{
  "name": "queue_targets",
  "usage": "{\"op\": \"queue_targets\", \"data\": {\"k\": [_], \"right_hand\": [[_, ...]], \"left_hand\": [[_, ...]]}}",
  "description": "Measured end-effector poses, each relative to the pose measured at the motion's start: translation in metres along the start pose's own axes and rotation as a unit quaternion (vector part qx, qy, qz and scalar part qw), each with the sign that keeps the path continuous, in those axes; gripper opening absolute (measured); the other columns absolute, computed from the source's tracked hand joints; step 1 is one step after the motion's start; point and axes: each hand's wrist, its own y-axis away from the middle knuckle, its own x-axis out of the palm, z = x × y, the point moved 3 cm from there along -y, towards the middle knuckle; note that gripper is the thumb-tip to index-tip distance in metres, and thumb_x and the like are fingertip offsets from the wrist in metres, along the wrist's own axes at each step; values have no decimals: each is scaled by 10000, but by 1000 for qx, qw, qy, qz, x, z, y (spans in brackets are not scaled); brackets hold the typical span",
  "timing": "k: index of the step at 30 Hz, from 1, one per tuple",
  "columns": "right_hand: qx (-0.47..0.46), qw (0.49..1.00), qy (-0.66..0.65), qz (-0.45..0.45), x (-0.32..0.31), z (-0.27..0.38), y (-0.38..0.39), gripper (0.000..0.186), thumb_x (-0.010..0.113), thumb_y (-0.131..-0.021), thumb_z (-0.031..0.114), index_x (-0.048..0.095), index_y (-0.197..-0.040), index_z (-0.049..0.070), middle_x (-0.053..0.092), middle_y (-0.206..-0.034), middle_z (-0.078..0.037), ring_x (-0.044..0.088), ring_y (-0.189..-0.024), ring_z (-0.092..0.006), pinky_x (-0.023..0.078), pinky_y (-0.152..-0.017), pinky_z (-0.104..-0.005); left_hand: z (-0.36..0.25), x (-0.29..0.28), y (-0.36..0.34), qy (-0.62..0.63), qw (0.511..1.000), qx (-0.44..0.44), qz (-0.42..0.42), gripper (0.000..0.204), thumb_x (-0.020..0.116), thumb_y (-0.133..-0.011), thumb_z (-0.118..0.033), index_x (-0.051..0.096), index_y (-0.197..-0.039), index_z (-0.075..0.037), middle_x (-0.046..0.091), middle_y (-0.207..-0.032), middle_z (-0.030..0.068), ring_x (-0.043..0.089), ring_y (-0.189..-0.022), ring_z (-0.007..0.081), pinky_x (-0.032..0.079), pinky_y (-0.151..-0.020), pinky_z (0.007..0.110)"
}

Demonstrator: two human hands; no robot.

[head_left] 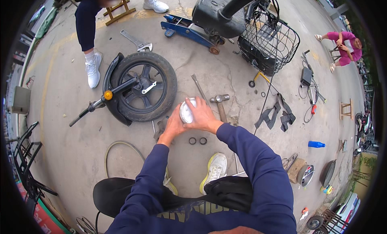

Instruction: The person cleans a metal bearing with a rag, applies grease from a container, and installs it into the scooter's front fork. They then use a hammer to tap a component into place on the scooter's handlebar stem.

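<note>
Both your hands, left hand [174,125] and right hand [202,115], clamp a round white tin [186,112] at centre, the wheel [141,87] at ten o'clock; keep your grip level, steady.

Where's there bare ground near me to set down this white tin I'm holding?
Bare concrete lies left of your left hand, between the wheel and the hose loop. Ahead of the white tin it is crowded: hammer and metal bar. Two black rings lie just below your hands.
</note>
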Motion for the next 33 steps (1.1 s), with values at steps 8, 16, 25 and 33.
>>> {"op": "queue_targets", "data": {"k": [8, 16, 25, 33], "right_hand": [[104, 990, 36, 91, 10, 28, -29, 1256, 903, -590, 450, 241, -1600, 107, 323, -1515, -300, 369, -1370, -546, 517, -927, -671], [150, 965, 184, 112, 23, 56, -52, 1212, 891, -621, 402, 244, -1589, 65, 389, -1446, -336, 460, -1304, -524, 577, -874, -593], [-75, 962, 232, 127, -9, 35, -28, 1095, 935, -580, 294, 403, -1522, 124, 475, -1400, -234, 514, -1284, -407, 565, -939, -473], [-198, 962, 189, -18, -48, 26, -11, 1128, 914, -653, 304, 297, -1588, 177, 429, -1483, -234, 459, -1360, -403, 451, -1065, -482]], "left_hand": [[10, -9, 5, 43, 998, -4, -47, 1278, 949, -629, -368, 169, -1593, -61, 430, -1544, 232, 460, -1412, 386, 408, -1135, 441], [20, 11, 13, 39, 987, -57, -144, 1241, 923, -688, -387, 120, -1575, -53, 538, -1447, 230, 565, -1300, 408, 462, -1046, 446], [4, 3, 6, 23, 997, -33, -72, 1186, 961, -602, -380, 290, -1514, -29, 518, -1440, 228, 547, -1310, 392, 476, -1049, 465], [0, -17, 3, 17, 1000, 18, -13, 1078, 957, -596, -238, 398, -1493, -30, 515, -1476, 192, 499, -1365, 366, 438, -1119, 445]]}}
